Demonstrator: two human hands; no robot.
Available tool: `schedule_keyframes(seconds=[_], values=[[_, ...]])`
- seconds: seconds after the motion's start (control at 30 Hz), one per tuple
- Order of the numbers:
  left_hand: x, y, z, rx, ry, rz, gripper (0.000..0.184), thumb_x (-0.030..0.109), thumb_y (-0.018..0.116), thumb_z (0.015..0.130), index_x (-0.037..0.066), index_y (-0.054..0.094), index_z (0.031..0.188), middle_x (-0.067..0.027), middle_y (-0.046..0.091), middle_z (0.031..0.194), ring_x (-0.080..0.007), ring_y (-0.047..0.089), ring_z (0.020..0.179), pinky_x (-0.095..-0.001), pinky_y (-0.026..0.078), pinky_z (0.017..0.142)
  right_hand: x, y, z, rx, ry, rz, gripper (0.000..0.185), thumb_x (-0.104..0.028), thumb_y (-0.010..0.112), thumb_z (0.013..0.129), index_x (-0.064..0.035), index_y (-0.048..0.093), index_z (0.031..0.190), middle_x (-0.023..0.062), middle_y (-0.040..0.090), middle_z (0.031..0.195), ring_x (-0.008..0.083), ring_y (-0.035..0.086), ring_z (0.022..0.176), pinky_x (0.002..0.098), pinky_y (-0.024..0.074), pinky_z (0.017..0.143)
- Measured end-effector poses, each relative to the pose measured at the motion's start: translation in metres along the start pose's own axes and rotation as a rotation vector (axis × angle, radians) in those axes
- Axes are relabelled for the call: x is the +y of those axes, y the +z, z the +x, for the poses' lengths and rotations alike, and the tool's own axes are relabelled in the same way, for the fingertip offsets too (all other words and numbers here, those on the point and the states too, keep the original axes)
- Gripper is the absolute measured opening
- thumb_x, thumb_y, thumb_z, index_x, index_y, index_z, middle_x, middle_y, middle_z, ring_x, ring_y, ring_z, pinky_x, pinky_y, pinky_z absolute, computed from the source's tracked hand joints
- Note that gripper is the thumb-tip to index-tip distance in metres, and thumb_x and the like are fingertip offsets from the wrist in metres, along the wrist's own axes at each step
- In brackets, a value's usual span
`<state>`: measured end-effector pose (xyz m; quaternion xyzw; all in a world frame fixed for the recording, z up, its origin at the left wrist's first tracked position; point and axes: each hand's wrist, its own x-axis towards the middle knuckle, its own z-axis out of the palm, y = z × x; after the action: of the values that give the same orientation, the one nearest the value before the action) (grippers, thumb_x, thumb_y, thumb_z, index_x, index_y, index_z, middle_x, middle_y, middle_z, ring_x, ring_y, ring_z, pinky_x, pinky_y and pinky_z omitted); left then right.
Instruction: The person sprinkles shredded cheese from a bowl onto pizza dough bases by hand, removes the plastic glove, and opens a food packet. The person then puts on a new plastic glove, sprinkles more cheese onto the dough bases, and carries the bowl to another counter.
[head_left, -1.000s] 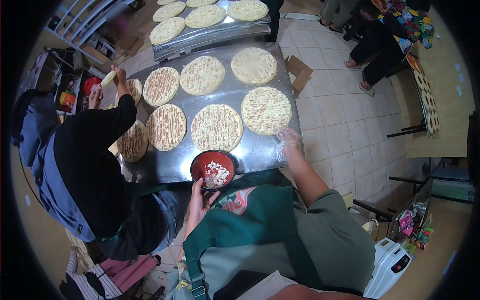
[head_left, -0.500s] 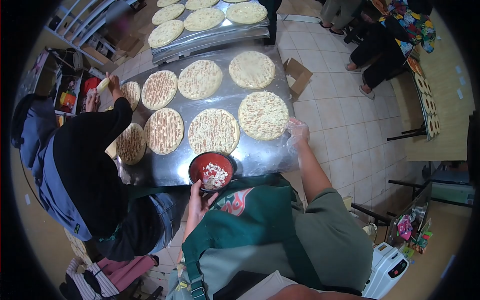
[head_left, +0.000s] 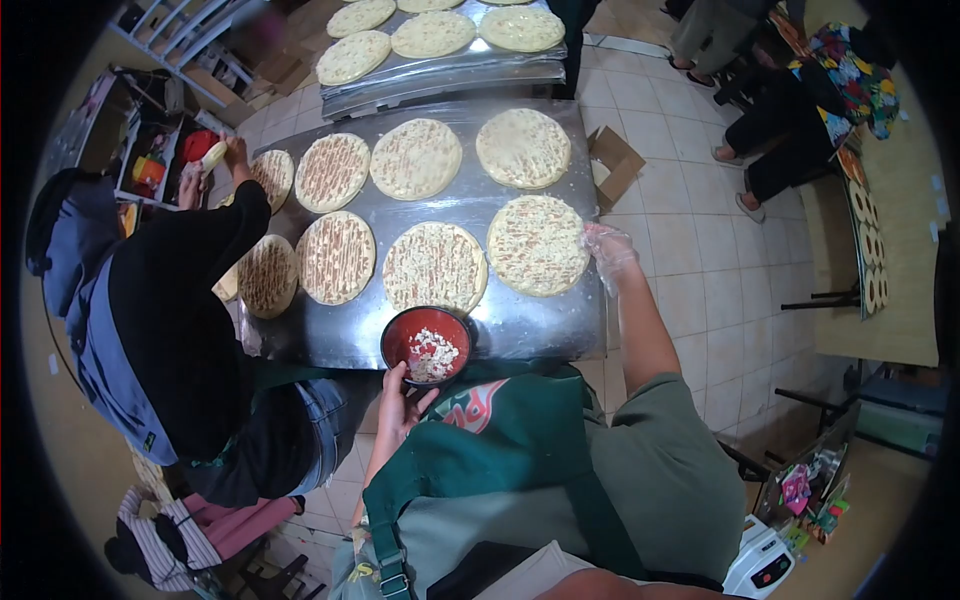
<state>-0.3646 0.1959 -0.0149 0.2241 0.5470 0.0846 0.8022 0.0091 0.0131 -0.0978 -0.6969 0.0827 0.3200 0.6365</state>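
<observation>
My left hand (head_left: 401, 404) holds a bowl (head_left: 425, 345), red inside with a black rim, at the table's near edge. White crumbly pieces (head_left: 433, 354) lie in it. At the right edge of the metal table (head_left: 360, 335), my right hand (head_left: 612, 250), in a clear plastic glove, is beside a round flatbread (head_left: 538, 245) covered with white crumbs and brown streaks. Its fingertips are at the bread's right rim; whether they pinch anything is too small to tell. Another streaked round (head_left: 435, 268) lies just beyond the bowl.
On the left a co-worker in black (head_left: 175, 320) holds a pale bottle (head_left: 213, 156) over the table. Several more rounds lie there, with others on a second table (head_left: 440, 75) behind. An open cardboard box (head_left: 615, 170) stands on the floor at the right.
My gloved right hand has moved up along the right side of the nearest crumb-covered round. My left hand keeps hold of the bowl. The camera view has shifted slightly.
</observation>
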Motion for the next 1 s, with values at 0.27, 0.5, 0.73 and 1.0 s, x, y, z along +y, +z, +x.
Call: schedule_keyframes(seconds=[0.27,0.5,0.73,1.0], values=[[-0.003,0.006,-0.010,0.091,0.027,-0.083,0.043,0.029,0.051,0.078,0.016,0.032,0.114,-0.0079,0.040,0.111,-0.0247,0.049,0.094,-0.0311,0.051,0.062,-0.060,0.049,0.030,-0.442,0.019,0.238,0.020,-0.004,0.057,0.074,0.0044,0.055,0.093,0.0095,0.056,0.087,0.0176,0.054,0.078,0.0286,0.0455,0.070],[0.000,0.013,-0.032,0.129,0.107,-0.094,0.044,0.027,0.051,0.078,0.016,0.031,0.116,-0.0090,0.043,0.108,-0.0239,0.051,0.091,-0.0322,0.051,0.065,-0.113,0.117,0.114,-0.560,-0.021,-0.097,0.026,-0.003,0.057,0.071,0.0029,0.054,0.096,0.0100,0.058,0.090,0.0173,0.055,0.078,0.0262,0.0452,0.068],[-0.012,-0.002,-0.030,0.213,0.051,-0.214,0.046,0.028,0.051,0.077,0.017,0.031,0.117,-0.0050,0.039,0.115,-0.0240,0.045,0.099,-0.0357,0.047,0.071,-0.144,0.172,0.189,-0.381,-0.679,-1.290,0.017,-0.013,0.059,0.065,-0.0158,0.065,0.080,0.0076,0.061,0.084,0.0199,0.057,0.077,0.0271,0.0447,0.070],[-0.004,0.012,-0.037,0.302,0.073,-0.244,0.046,0.029,0.051,0.077,0.018,0.032,0.118,-0.0042,0.038,0.116,-0.0216,0.045,0.100,-0.0352,0.047,0.071,-0.140,0.210,0.221,-0.486,-0.954,-1.789,0.017,-0.019,0.055,0.070,-0.0111,0.063,0.083,0.0121,0.058,0.091,0.0274,0.056,0.083,0.0316,0.0439,0.072]])
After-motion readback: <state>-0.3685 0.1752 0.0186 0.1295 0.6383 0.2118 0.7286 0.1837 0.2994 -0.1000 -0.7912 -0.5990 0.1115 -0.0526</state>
